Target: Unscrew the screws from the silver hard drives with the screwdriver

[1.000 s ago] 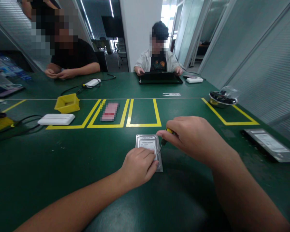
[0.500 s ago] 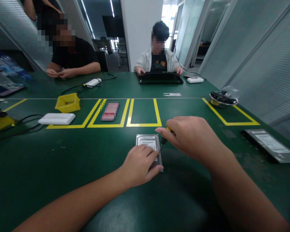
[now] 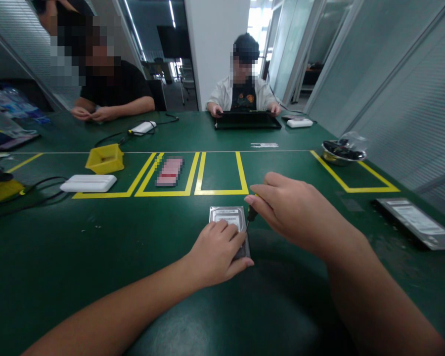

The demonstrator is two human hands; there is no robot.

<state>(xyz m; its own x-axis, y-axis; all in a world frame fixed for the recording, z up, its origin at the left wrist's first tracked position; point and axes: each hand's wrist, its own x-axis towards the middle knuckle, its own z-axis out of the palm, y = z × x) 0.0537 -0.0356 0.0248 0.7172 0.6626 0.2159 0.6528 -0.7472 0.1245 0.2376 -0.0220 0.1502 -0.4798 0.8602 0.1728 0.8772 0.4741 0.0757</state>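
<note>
The hard drive [image 3: 228,219] is lying flat on the green table [image 3: 133,257], just on the near side of the middle yellow-taped box [image 3: 220,173]. The left hand [image 3: 215,253] is pressing down on the drive's near half, fingers spread flat over its label and thumb hooking round the near right corner; it is not closed around anything. The right hand [image 3: 292,210] is hovering at the drive's right edge, fingers curled tight around a small screwdriver [image 3: 251,213], whose tip is meeting the drive's right rim.

There is one hard drive, one screwdriver, and two hands at work. Beyond the taped box, two other people are sitting at the table.

Compared with a second ago, the left hand is sitting slightly further over the drive, its thumb now wrapping the corner, and the right hand's fingers are lifting a little higher above the handle. The drive itself is lying where it was.
</note>
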